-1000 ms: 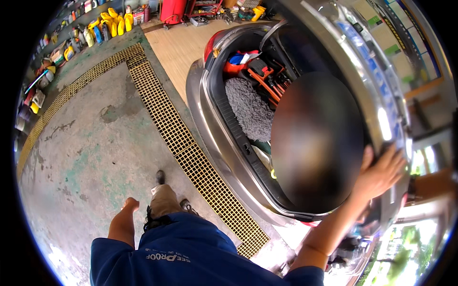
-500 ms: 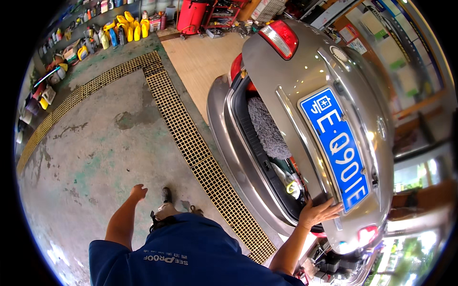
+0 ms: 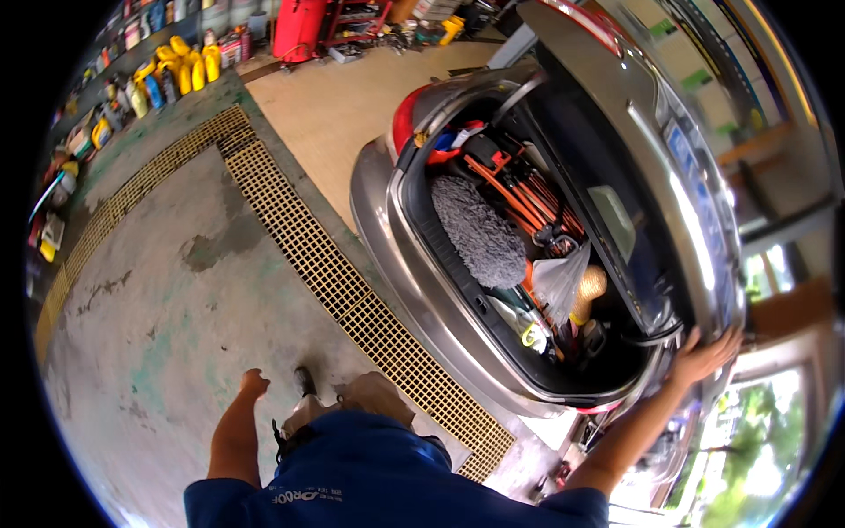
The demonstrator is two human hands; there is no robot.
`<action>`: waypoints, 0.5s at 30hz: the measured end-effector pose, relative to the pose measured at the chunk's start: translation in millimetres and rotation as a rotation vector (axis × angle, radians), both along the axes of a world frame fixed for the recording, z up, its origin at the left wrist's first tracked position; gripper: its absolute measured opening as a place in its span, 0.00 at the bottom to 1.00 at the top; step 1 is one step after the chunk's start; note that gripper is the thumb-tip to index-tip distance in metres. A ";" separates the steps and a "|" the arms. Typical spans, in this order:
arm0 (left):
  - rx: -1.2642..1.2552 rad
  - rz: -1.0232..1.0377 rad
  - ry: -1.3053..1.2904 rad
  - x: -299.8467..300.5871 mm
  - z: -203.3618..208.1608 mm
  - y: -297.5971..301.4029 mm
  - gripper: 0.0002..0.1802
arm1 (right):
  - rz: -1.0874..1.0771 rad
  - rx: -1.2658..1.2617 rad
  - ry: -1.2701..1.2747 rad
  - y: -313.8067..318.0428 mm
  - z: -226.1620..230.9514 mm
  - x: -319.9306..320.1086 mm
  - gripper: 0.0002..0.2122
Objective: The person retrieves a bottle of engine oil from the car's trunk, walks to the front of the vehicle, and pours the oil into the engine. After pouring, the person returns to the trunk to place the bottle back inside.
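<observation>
My right hand (image 3: pixel 709 356) lies with outstretched fingers against the edge of the raised trunk lid (image 3: pixel 634 88) of a grey-brown car. Beneath the lid the trunk gapes, showing a fluffy grey mop head (image 3: pixel 480 231), several orange-and-black long-handled tools (image 3: pixel 519 189), a pale plastic bag (image 3: pixel 563 283) and a woven straw item (image 3: pixel 592 282). Down at my left side, over the concrete floor, hangs my left hand (image 3: pixel 254 384), its fingers curled in with nothing visible in them.
The rear bumper (image 3: pixel 392 255) curves between me and the trunk. A yellow floor grating (image 3: pixel 326 273) runs alongside the car. Yellow bottles (image 3: pixel 187 66) and a red tank (image 3: pixel 299 28) stand by the far wall. My shoe (image 3: pixel 304 380) is on the concrete.
The trunk lid has swung up and away to the right, with my right hand travelling along on it. More of the trunk's contents now shows. My left hand stays low.
</observation>
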State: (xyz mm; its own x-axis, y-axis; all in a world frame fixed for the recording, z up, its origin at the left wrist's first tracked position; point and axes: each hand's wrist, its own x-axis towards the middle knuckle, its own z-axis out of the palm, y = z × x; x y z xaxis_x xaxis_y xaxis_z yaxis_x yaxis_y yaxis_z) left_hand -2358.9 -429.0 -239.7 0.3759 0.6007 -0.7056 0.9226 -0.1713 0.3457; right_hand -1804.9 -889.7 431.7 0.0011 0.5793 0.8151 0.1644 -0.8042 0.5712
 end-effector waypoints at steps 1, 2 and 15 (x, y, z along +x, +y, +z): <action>0.002 -0.064 -0.049 20.9 -18.2 -0.3 0.34 | -0.025 0.002 0.009 -2.0 20.4 9.0 0.35; 0.061 -0.164 -0.092 31.9 -46.2 4.2 0.33 | -0.008 0.019 0.017 2.5 30.8 22.9 0.34; 0.493 -0.559 -0.447 476.1 151.2 137.3 0.33 | -0.176 0.206 0.327 -89.7 145.4 124.8 0.28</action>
State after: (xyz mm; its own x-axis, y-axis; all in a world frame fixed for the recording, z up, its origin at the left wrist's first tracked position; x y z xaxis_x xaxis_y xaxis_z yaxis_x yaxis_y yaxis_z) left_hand -1882.8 -291.7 -88.5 0.8870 0.4433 -0.1293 0.4537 -0.7845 0.4227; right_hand -1680.0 -979.4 577.0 0.3627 0.3723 0.8543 0.1605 -0.9280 0.3362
